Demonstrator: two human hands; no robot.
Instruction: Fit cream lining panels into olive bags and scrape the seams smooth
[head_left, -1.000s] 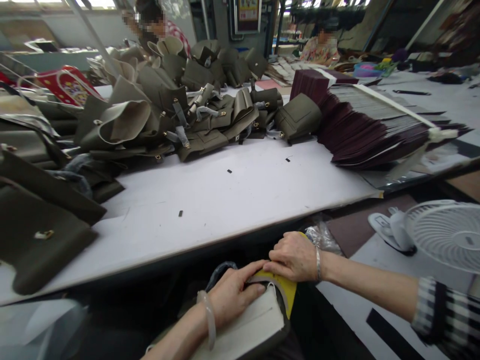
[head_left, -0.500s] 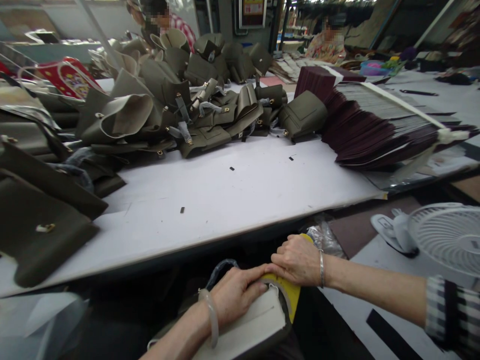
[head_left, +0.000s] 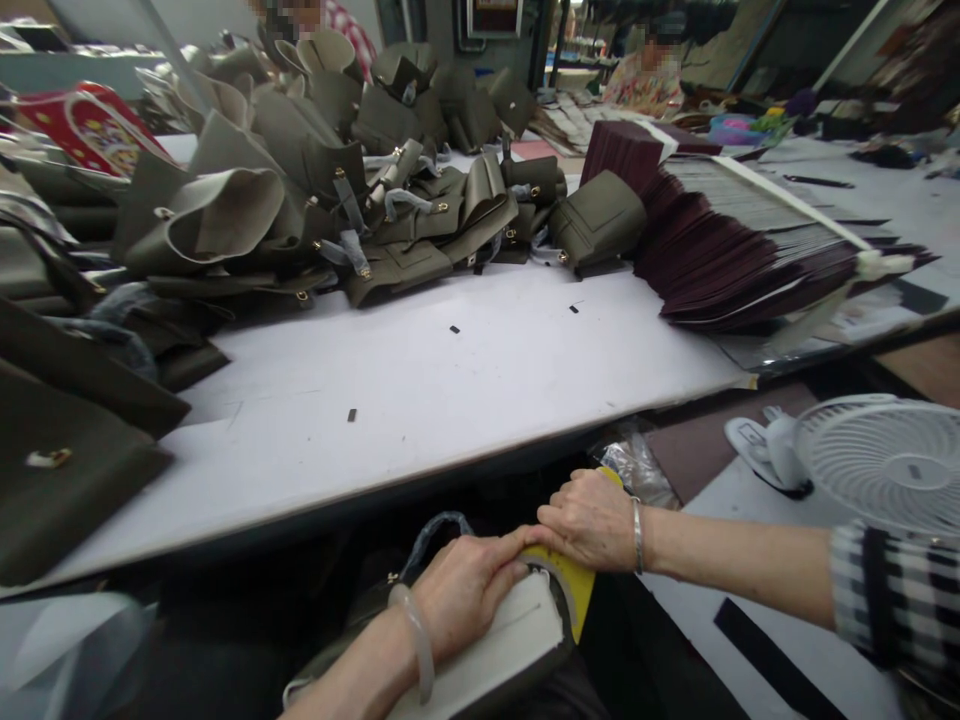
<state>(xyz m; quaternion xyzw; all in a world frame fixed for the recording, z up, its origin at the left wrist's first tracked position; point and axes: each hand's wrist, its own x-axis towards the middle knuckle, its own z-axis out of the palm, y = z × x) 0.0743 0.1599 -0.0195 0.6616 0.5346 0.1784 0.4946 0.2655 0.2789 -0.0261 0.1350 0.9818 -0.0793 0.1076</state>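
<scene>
My left hand (head_left: 466, 588), with a pale bangle at its wrist, is closed on the edge of an olive handbag (head_left: 517, 630) whose flat whitish panel faces up. My right hand (head_left: 589, 518), a metal bracelet on its wrist, is curled around a flat yellow piece (head_left: 577, 578) with a curved edge. That piece lies against the rounded end of the bag, and its far tip pokes out above my right knuckles. The two hands touch at the fingertips. A plastic-wrapped handle (head_left: 437, 528) arches up behind my left hand. My palms hide the undersides.
Olive bags (head_left: 405, 265) are heaped along the white table (head_left: 420, 380). A fanned stack of maroon sheets (head_left: 712, 245) lies at its right, under a white bar. A white fan (head_left: 896, 465) and a black strip (head_left: 769, 655) are right of me. Two people sit beyond.
The view has shifted slightly, so the table scene appears a little farther left and higher. Both hands keep the same hold on the bag and the yellow piece.
</scene>
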